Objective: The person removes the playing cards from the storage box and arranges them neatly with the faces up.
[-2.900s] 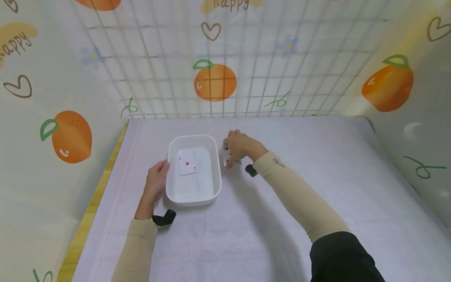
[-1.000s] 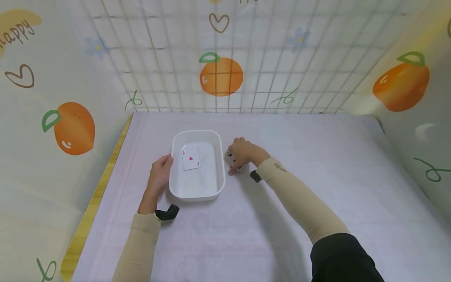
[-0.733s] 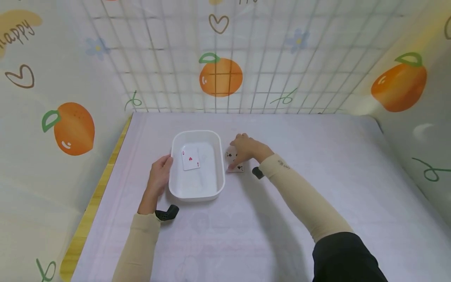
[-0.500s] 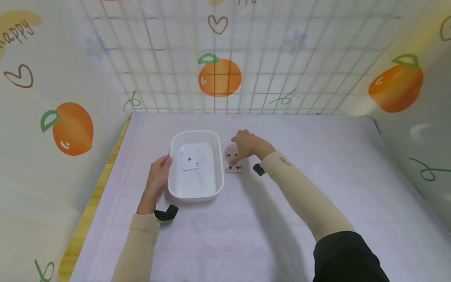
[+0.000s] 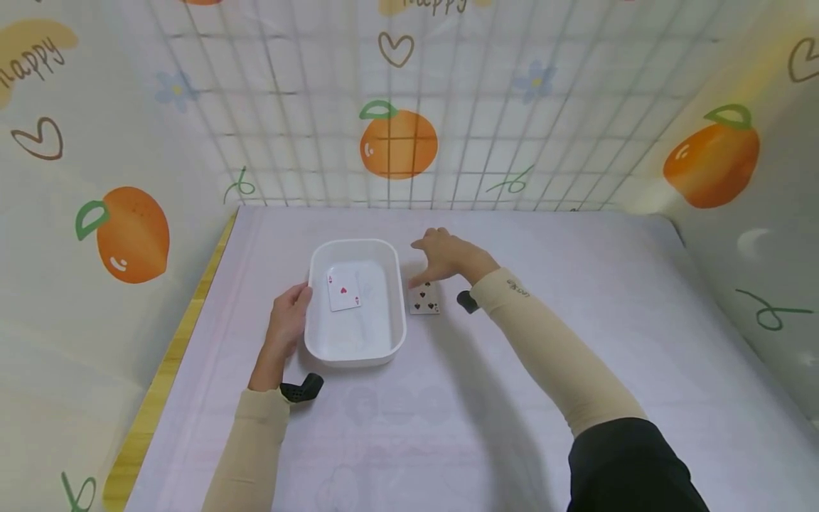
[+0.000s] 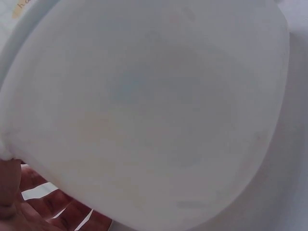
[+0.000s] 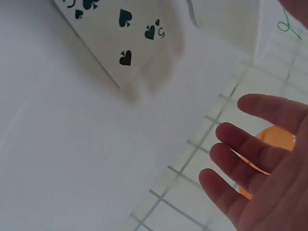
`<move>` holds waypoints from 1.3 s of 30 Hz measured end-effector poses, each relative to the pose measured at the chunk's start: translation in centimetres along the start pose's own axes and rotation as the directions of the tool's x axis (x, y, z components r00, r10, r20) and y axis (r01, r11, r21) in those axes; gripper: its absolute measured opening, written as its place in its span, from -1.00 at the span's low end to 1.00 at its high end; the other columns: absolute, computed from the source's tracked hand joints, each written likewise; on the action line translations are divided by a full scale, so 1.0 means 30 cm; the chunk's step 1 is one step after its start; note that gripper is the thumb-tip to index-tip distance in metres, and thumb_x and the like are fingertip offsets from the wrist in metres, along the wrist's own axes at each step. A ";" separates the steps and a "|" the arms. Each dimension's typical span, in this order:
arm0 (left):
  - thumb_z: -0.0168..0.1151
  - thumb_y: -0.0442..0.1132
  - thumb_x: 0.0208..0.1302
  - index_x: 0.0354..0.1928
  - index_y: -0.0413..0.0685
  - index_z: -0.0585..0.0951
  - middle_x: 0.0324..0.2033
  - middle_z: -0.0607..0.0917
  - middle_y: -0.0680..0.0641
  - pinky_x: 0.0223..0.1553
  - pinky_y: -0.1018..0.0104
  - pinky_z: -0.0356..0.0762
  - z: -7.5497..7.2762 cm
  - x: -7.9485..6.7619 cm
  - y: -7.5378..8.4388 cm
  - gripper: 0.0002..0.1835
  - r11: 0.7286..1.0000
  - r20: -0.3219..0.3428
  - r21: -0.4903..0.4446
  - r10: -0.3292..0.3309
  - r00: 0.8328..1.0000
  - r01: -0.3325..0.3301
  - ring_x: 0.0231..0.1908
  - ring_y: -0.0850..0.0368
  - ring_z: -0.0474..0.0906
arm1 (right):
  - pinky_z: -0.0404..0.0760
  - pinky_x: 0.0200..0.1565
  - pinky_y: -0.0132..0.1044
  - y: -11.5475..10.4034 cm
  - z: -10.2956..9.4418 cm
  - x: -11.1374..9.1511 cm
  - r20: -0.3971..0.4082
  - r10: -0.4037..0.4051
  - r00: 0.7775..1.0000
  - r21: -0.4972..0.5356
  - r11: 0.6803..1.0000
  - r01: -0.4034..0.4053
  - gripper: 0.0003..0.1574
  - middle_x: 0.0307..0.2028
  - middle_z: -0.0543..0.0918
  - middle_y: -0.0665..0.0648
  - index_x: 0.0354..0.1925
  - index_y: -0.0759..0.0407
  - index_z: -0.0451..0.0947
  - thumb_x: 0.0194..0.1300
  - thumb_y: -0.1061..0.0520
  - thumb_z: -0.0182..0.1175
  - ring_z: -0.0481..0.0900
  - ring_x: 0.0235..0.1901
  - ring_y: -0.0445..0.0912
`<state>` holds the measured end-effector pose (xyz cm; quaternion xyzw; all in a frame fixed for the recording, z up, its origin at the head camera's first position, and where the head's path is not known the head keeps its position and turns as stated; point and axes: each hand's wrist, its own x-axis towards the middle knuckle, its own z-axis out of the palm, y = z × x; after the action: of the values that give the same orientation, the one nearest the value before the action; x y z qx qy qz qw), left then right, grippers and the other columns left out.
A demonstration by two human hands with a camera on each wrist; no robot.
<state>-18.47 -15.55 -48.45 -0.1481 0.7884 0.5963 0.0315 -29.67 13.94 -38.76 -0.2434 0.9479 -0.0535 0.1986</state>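
Observation:
My left hand grips the left wall of a white plastic tub, thumb at the rim. In the left wrist view the tub's side fills most of the picture, with the fingers curled at its edge. An ace of hearts lies face up inside the tub. Just right of the tub, a five of spades playing card lies face up on the table. My right hand hovers over that card's far end, partly hiding it; the right wrist view shows its fingers spread and holding nothing.
A pale cloth covers the table, with a yellow wood-look edge along the left. Behind stands a wire grid under a sheet printed with oranges. Black wrist devices sit on both wrists.
My right hand has come off the five of spades and moved away from me, its fingers spreading, so more of the card shows. My left hand keeps its hold on the tub.

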 end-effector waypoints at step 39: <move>-0.07 0.02 0.55 0.40 -0.11 0.38 0.34 0.44 -0.18 0.27 -0.01 0.38 -0.007 0.006 0.001 -0.47 0.999 0.004 -0.050 0.003 1.000 -0.003 0.31 -0.10 0.37 | 0.51 0.11 0.02 -0.245 -0.042 0.070 -0.061 -0.215 0.975 -0.122 0.971 0.207 0.08 0.21 0.42 0.21 0.42 0.13 0.33 0.09 -0.38 0.32 0.34 0.13 0.07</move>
<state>-18.63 -15.77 -48.40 -0.1465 0.7734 0.6161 0.0286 -28.61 6.49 -36.89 -0.3518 0.9248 -0.0287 0.1420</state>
